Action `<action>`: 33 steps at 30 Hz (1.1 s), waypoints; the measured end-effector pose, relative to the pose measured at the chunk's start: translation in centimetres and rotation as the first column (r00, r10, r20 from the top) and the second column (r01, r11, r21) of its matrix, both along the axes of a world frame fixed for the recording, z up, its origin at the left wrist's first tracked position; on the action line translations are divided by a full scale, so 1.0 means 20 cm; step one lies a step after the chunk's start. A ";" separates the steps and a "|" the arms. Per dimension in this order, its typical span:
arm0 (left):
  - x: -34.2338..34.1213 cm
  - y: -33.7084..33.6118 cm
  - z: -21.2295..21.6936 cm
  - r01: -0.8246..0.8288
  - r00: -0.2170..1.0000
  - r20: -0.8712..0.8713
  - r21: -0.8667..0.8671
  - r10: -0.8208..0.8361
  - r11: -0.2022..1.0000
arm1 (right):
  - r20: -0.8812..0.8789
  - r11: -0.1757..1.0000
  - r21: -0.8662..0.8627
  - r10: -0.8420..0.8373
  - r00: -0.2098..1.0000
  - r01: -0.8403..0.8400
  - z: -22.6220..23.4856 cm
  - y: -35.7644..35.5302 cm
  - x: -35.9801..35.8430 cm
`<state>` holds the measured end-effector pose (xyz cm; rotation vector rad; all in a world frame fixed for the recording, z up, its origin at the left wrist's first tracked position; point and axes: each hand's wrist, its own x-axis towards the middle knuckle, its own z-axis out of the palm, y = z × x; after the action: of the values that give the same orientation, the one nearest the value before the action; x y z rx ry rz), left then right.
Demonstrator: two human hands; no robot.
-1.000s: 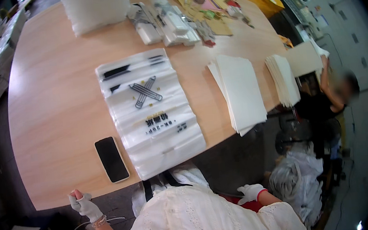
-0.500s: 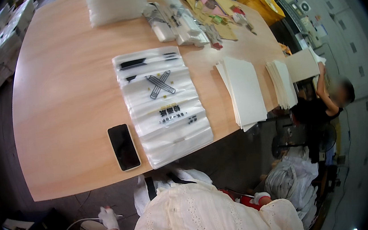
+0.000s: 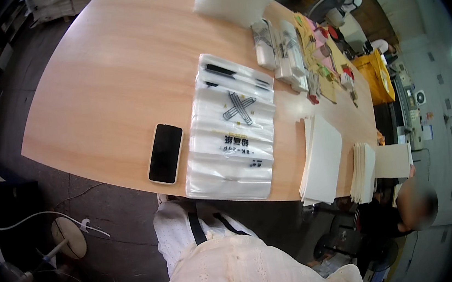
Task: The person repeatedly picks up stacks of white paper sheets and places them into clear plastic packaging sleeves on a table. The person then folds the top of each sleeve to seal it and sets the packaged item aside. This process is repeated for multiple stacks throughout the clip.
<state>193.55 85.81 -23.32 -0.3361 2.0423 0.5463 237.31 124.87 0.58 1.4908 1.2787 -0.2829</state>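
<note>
Cannot tell fingers clenched from released with both hands out of view, but can see plastic bags lying flat at the table's near edge, between phone and paper stack, probably for easy reach.

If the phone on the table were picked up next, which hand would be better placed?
Probably the left hand: the phone lies left of the plastic bags and of the middle of the white shirt. Neither hand is in view, so this rests on the phone's place alone.
</note>
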 end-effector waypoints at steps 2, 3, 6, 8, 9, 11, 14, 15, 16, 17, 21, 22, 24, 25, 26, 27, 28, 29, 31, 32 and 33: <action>0.05 0.06 0.00 -0.024 1.000 -0.014 0.023 0.025 0.999 | -0.026 1.000 0.022 0.006 1.000 -0.006 -0.02 0.04 0.01; 0.07 0.10 -0.01 -0.031 0.999 -0.019 0.027 0.031 0.999 | -0.035 1.000 0.031 0.006 0.999 -0.005 -0.02 0.06 0.02; 0.12 0.18 -0.04 -0.035 0.999 -0.015 0.030 0.035 0.999 | -0.075 0.998 0.059 -0.007 0.997 0.012 -0.05 0.10 0.05; 0.15 0.21 -0.03 -0.017 1.000 -0.012 0.016 0.017 1.000 | -0.093 0.997 0.069 -0.032 0.995 0.039 -0.06 0.08 0.09; 0.15 0.23 -0.04 -0.006 1.000 -0.012 0.015 0.006 1.000 | -0.110 0.996 0.075 -0.045 0.993 0.053 -0.07 0.08 0.11; 0.19 0.24 -0.03 -0.006 1.000 -0.017 0.003 0.006 1.000 | -0.135 0.995 0.078 -0.056 0.989 0.067 -0.10 0.07 0.15; 0.24 0.26 -0.04 0.013 1.000 -0.025 -0.001 -0.013 1.000 | -0.173 0.991 0.095 -0.079 0.982 0.096 -0.13 0.01 0.24; 0.25 0.26 -0.04 0.023 0.999 -0.030 -0.001 -0.023 1.000 | -0.192 0.990 0.099 -0.084 0.978 0.105 -0.14 -0.02 0.27; 0.27 0.26 -0.05 0.030 0.999 -0.033 0.000 -0.030 1.000 | -0.201 0.987 0.103 -0.103 0.974 0.126 -0.14 -0.06 0.30; 0.30 0.25 -0.05 0.032 0.999 -0.037 -0.004 -0.032 0.999 | -0.216 0.986 0.102 -0.104 0.971 0.129 -0.15 -0.09 0.33; 0.40 0.12 -0.01 0.057 0.996 -0.062 -0.018 -0.058 0.998 | -0.265 0.981 0.104 -0.130 0.956 0.163 -0.17 -0.30 0.47; 0.44 0.11 -0.02 0.069 0.995 -0.067 -0.005 -0.069 0.998 | -0.277 0.977 0.117 -0.138 0.951 0.176 -0.17 -0.34 0.52; 0.51 -0.01 0.02 0.096 0.992 -0.081 -0.007 -0.097 0.995 | -0.305 0.977 0.114 -0.141 0.942 0.183 -0.19 -0.45 0.61; 0.55 -0.08 0.04 0.118 0.990 -0.082 -0.008 -0.118 0.993 | -0.319 0.974 0.119 -0.146 0.936 0.192 -0.20 -0.50 0.65; 0.60 -0.15 0.03 0.124 0.990 -0.064 -0.005 -0.124 0.992 | -0.319 0.972 0.129 -0.147 0.936 0.197 -0.18 -0.55 0.70; 0.65 -0.22 0.01 0.141 0.989 -0.049 -0.001 -0.141 0.990 | -0.322 0.972 0.137 -0.140 0.936 0.193 -0.18 -0.59 0.73; 0.70 -0.27 0.03 0.146 0.989 -0.034 -0.014 -0.146 0.989 | -0.322 0.971 0.139 -0.142 0.936 0.195 -0.17 -0.63 0.77; 0.75 -0.34 0.02 0.162 0.987 -0.009 -0.025 -0.162 0.986 | -0.320 0.970 0.141 -0.146 0.936 0.199 -0.16 -0.69 0.81; 0.84 -0.50 -0.01 0.186 0.982 0.051 -0.055 -0.183 0.981 | -0.296 0.969 0.141 -0.156 0.942 0.204 -0.14 -0.78 0.87; 0.90 -0.58 -0.04 0.194 0.979 0.079 -0.069 -0.188 0.979 | -0.286 0.969 0.139 -0.156 0.945 0.202 -0.13 -0.83 0.89; 0.96 -0.66 -0.06 0.205 0.975 0.108 -0.084 -0.196 0.975 | -0.269 0.970 0.141 -0.153 0.951 0.196 -0.11 -0.87 0.91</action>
<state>212.71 72.57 -24.55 -0.2047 1.9817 0.3032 255.61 107.54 -1.72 1.7588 1.4022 -0.5107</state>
